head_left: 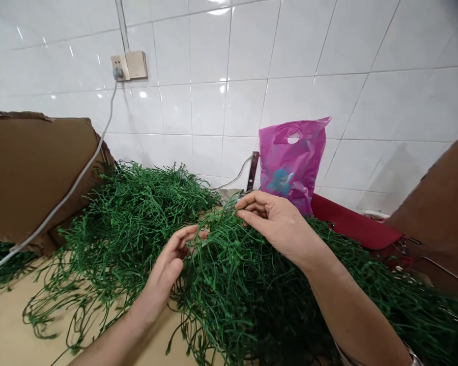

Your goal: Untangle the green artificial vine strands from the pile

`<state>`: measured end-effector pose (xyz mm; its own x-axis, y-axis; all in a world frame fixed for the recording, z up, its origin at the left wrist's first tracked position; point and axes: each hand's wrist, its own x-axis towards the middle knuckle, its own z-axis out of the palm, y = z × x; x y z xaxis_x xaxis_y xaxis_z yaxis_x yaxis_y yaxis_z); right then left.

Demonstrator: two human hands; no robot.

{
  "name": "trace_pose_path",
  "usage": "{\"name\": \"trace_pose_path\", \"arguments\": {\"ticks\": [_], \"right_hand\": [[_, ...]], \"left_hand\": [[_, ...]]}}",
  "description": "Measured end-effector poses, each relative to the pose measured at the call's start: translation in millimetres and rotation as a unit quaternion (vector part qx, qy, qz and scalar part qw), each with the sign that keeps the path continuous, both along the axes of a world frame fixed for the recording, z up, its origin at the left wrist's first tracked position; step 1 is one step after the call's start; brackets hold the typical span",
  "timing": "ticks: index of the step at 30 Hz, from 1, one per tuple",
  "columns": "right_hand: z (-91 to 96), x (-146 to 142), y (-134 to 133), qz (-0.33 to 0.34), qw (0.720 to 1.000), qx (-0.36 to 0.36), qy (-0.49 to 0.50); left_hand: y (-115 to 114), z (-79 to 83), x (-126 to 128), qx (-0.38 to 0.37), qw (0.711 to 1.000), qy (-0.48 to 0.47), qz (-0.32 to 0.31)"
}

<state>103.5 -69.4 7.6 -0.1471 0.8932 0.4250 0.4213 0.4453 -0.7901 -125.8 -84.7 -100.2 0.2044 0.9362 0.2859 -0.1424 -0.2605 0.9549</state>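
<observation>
A large heap of green artificial plant stems point(229, 284), thin and branching with small tips, lies in front of me. My right hand point(278, 221) is above the top of this heap, thumb and forefinger pinched on a thin green stem point(232, 211). At the heap's left side is my left hand point(168, 267), its fingers curved and the thumb apart from them. Some stems cover the left fingertips, which touch the greenery. Just left of it spreads a second pile of the same stems point(148, 203).
A brown cardboard box point(34, 173) stands at left, with a white cable point(76, 183) running past it to a wall socket point(118, 66). Behind the heap are a pink plastic bag point(293, 152) and a red pouch-like item point(354, 223). More cardboard point(442, 203) rises at right.
</observation>
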Motion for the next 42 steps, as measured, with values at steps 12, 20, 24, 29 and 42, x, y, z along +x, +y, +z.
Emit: {"name": "trace_pose_path", "arguments": {"ticks": [12, 20, 24, 29, 42], "right_hand": [[-14.2, -8, 12, -0.008, 1.000, 0.012, -0.002], [-10.6, 0, 12, -0.038, 0.998, -0.001, -0.053], [-5.1, 6, 9, -0.081, 0.991, 0.005, -0.104], [1.8, -7, -8, -0.109, 0.959, 0.230, -0.126], [-7.8, -26, -6, 0.044, 0.964, 0.140, -0.222]], "left_hand": [[2, 18.7, 9, -0.023, 0.993, 0.054, 0.099], [5, 12.2, 6, -0.072, 0.994, -0.019, 0.075], [7, 14.2, 8, -0.053, 0.991, -0.044, 0.112], [8, 15.5, 10, 0.022, 0.989, 0.005, 0.147], [1, 22.8, 23, 0.033, 0.992, 0.089, 0.079]]}}
